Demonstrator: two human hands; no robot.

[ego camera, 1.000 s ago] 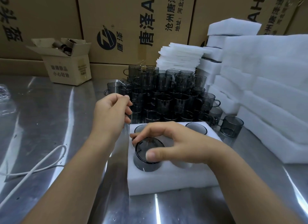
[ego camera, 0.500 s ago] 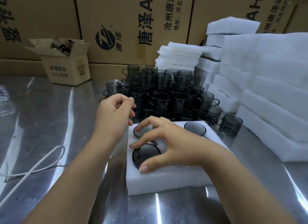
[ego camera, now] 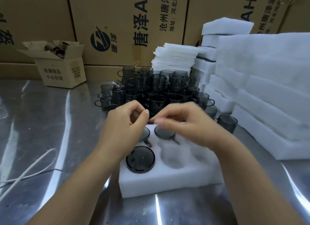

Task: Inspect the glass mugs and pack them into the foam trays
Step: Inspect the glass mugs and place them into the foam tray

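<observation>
**Glass mugs, partly packed in a foam tray on the table**

One packed mug point(ego camera: 140, 159) sits in the near-left pocket of the foam tray point(ego camera: 167, 179), and two more sit along its far edge. The other near pockets are open. Loose mugs point(ego camera: 156, 90) are stacked just beyond the tray's far edge. The glass is likely light, rigid, slick and brittle, so it is best gripped around the body rather than by the thin handle alone. The left hand point(ego camera: 127, 124) and right hand point(ego camera: 189, 122) hover over the far edge with fingers curled and tips meeting. Blur hides whether they pinch anything. Spare foam point(ego camera: 268, 94) is stacked along the table's point(ego camera: 50, 124) right edge.
</observation>
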